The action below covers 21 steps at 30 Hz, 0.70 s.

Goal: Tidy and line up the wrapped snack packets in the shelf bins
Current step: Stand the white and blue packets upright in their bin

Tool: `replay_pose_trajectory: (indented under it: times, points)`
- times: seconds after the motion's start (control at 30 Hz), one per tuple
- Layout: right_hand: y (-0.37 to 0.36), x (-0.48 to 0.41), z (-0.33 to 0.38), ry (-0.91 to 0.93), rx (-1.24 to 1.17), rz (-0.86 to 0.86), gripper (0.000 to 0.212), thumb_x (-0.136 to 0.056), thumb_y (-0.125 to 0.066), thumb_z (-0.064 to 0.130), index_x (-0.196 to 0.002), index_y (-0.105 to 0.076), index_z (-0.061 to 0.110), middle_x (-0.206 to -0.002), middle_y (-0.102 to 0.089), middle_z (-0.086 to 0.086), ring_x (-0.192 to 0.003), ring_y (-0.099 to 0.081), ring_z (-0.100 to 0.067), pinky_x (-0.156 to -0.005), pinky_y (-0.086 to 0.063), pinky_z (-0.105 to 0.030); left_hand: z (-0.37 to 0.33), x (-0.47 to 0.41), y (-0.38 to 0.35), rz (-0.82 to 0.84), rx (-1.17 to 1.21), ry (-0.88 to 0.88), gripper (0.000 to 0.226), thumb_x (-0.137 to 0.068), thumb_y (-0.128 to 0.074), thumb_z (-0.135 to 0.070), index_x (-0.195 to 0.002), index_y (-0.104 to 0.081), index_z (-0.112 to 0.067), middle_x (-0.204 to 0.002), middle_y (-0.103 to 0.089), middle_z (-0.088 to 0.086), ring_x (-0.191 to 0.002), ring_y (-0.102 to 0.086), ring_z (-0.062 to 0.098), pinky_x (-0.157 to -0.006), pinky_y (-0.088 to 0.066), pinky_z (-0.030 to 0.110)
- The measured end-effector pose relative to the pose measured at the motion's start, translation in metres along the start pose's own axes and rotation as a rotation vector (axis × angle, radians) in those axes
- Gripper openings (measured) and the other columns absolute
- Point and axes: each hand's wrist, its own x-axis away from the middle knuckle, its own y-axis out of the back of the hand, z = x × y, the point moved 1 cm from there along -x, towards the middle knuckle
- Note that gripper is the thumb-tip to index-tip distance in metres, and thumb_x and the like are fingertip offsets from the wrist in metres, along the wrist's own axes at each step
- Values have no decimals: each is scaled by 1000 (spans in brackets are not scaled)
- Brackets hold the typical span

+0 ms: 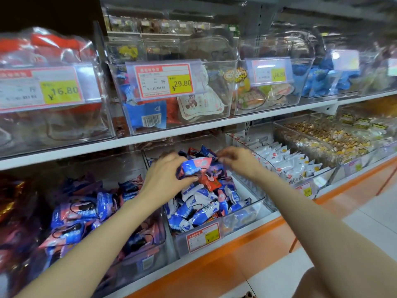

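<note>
Straightening packet (195,166) above bin (255,197): one end gripped by left hand (165,176), other pinched by right hand (236,161), so it can be squared for lining up.

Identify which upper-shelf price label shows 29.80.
The middle label, on the second clear bin from the left; the left label and the right label both read 16.80.

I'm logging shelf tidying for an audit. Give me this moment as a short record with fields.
site: clear bin
left hand: grips blue-pink packet above the heap
right hand: pinches the same packet's far end
bin contents: jumbled heap of blue-white packets, one red packet
next bin right: white packets in rows
</note>
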Motion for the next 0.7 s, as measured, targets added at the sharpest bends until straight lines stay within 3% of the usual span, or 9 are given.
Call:
replay_pose_trajectory:
  times: [0.1,0.2,0.3,0.4,0.47,0.57,0.63,0.7]
  points:
    - [-34,-18,-16,51,336,143,49,-91,-51,6,-138,-44,14,-138,-50,-10,-125,-45,-28,-101,-40,-37,4,12,14,-29,110,89,33,-75,-75,-38,-101,-60,-23,-93,-64,-6,-82,-56,13,-66,-40,27]
    - [-46,-25,-25,40,482,150,56,-91,-48,7,-144,-35,18,-140,-45,-12,-126,-40,-32,-99,-40,-39,7,18,19,-31,245,158,32,-72,-77,-37,-95,-59,-25,-81,-64,-11,-66,-51,2,-59,-37,22]
    - [-49,-28,-27,58,645,67,49,-90,-49,13,-138,-45,18,-134,-46,-14,-120,-43,-33,-94,-42,-38,11,21,19,3,330,195,29,-72,-76,-39,-93,-59,-29,-84,-65,-9,-73,-55,7,-63,-39,27]
    - [-46,-25,-22,106,694,-57,30,-88,-55,20,-116,-64,18,-121,-52,-11,-115,-47,-29,-87,-43,-34,10,25,18,50,298,164,25,-72,-76,-39,-86,-56,-33,-84,-57,-15,-77,-49,5,-63,-35,22]
    - [-36,-21,-15,91,597,-130,23,-86,-61,25,-107,-67,18,-114,-55,-10,-109,-51,-27,-82,-44,-33,7,25,17,66,264,147,29,-70,-77,-38,-86,-55,-30,-84,-54,-17,-81,-47,7,-66,-36,19]
    - [-14,-15,1,8,260,-252,22,-83,-68,24,-99,-68,9,-94,-63,-15,-87,-58,-27,-70,-43,-32,5,21,14,71,252,111,39,-64,-77,-49,-89,-58,-27,-92,-56,-7,-93,-49,15,-73,-37,26]
    - [-2,-1,19,-30,-182,-186,17,-80,-73,17,-88,-66,4,-83,-65,-21,-73,-58,-22,-65,-46,-33,3,19,10,72,281,111,37,-64,-79,-45,-91,-61,-27,-107,-50,-8,-110,-42,16,-84,-33,26]
    - [4,17,36,-5,-458,-45,10,-79,-73,10,-85,-65,8,-76,-64,-15,-62,-56,-11,-59,-46,-20,-1,18,6,97,307,125,33,-67,-81,-34,-93,-60,-32,-120,-41,-7,-124,-30,17,-98,-29,31]
